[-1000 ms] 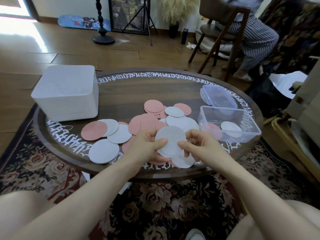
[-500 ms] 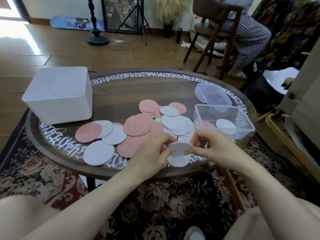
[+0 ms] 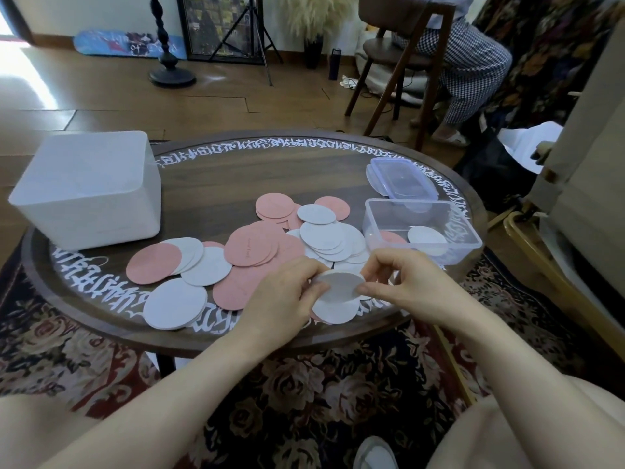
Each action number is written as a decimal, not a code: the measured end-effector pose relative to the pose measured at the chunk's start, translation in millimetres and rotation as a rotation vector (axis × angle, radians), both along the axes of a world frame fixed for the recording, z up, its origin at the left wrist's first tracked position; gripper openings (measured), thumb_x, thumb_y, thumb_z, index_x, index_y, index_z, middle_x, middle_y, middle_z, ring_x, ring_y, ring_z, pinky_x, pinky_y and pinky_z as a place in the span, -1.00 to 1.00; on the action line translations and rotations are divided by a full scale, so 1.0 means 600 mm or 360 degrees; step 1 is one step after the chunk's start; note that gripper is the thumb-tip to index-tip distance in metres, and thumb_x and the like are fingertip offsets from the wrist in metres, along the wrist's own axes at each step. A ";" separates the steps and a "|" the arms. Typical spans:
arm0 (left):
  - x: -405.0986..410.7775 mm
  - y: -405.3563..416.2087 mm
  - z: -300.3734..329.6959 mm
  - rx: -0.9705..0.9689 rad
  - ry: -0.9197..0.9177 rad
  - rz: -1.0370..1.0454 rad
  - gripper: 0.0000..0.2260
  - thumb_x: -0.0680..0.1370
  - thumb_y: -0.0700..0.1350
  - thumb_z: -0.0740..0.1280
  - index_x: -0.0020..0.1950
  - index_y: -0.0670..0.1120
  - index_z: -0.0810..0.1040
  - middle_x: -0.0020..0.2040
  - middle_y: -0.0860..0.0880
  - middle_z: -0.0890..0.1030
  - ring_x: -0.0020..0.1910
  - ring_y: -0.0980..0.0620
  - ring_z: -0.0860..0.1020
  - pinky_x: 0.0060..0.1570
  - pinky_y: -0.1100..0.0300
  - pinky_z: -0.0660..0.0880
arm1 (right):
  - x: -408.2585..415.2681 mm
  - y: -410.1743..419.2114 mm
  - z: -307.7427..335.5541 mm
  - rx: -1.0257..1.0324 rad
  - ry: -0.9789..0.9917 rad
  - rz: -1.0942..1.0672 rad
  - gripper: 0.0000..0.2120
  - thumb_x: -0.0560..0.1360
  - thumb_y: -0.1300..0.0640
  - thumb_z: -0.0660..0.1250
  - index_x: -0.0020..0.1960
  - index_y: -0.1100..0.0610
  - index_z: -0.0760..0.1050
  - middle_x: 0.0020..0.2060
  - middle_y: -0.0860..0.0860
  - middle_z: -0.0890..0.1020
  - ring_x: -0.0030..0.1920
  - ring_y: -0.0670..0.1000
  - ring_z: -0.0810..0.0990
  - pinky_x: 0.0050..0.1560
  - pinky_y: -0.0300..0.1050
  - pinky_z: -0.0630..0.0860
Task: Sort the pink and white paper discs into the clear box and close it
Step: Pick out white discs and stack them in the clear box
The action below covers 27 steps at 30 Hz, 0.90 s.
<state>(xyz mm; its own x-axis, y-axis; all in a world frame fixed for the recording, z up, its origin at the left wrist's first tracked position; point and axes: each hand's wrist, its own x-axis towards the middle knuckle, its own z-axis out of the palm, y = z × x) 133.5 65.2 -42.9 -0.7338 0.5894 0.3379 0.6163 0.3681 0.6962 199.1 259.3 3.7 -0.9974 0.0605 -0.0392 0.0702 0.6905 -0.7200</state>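
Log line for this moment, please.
phase: sorting | left hand + right hand: pinching white disc | clear box: open, few discs inside | lid: off, behind box

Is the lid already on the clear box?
No, the lid lies on the table behind the open clear box.

Nothing here can be read with any confidence. White ornamental lettering (image 3: pixel 257 145) runs round the rim of the round bench (image 3: pixel 209 184), in a dense calligraphic script whose characters cannot be made out. A pink disc (image 3: pixel 250 247) near the middle of the pile carries a short line of small dark print, perhaps two words, too tiny to decipher. The framed poster (image 3: pixel 221 27) against the far wall shows rows of small marks, illegible.
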 end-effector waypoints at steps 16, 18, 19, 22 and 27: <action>-0.011 -0.003 0.032 0.0262 -0.0519 0.0110 -0.77 0.50 -0.10 0.38 0.15 0.07 0.54 -0.13 0.10 0.59 -0.22 0.13 0.52 -0.10 0.21 0.48 | -0.014 0.017 0.030 -0.0659 0.0247 -0.0527 -0.91 0.44 0.31 0.42 -0.13 0.15 0.55 -0.36 0.02 0.59 -0.48 -0.16 0.46 -0.46 -0.37 0.38; -0.027 -0.022 0.031 -0.0168 -0.0073 0.0180 -0.63 0.48 0.12 0.27 0.25 0.04 0.50 0.00 0.09 0.57 -0.04 0.09 0.51 0.01 0.13 0.45 | -0.020 0.067 0.048 -0.0512 0.0375 -0.0777 -0.92 0.43 0.25 0.45 -0.14 0.11 0.57 -0.39 -0.02 0.59 -0.51 -0.20 0.43 -0.48 -0.39 0.36; -0.035 -0.031 0.030 -0.0368 0.0146 0.0194 -0.56 0.45 0.17 0.19 0.25 0.00 0.51 0.04 0.04 0.57 0.03 0.00 0.51 0.04 0.05 0.45 | -0.023 0.094 0.055 -0.0418 0.0402 -0.0878 -0.93 0.43 0.24 0.46 -0.13 0.12 0.58 -0.38 -0.01 0.60 -0.50 -0.21 0.45 -0.48 -0.39 0.36; -0.049 -0.050 0.020 -0.0798 0.0290 0.0207 -0.61 0.48 0.07 0.27 0.26 -0.04 0.51 0.15 -0.03 0.53 0.17 -0.13 0.47 0.10 0.02 0.38 | -0.038 0.155 0.049 -0.0076 0.0332 -0.1044 -0.92 0.40 0.24 0.47 -0.14 0.14 0.60 -0.25 0.09 0.65 -0.26 -0.01 0.61 -0.22 -0.21 0.52; -0.051 -0.063 0.000 -0.0803 0.0286 0.0208 -0.71 0.41 -0.04 0.34 0.11 -0.05 0.60 0.04 -0.03 0.58 0.00 -0.14 0.57 -0.06 0.03 0.47 | -0.070 0.176 0.009 0.0654 -0.0005 -0.1151 -0.95 0.40 0.15 0.37 -0.19 0.02 0.53 -0.14 0.05 0.65 -0.03 0.17 0.58 -0.04 0.00 0.50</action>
<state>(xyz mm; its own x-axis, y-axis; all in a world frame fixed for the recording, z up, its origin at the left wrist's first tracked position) 102.9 27.4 -43.0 -0.7683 0.6188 0.1640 0.6363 0.7101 0.3017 157.2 364.8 9.2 -0.7070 0.6964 0.1232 0.5988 0.6822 -0.4196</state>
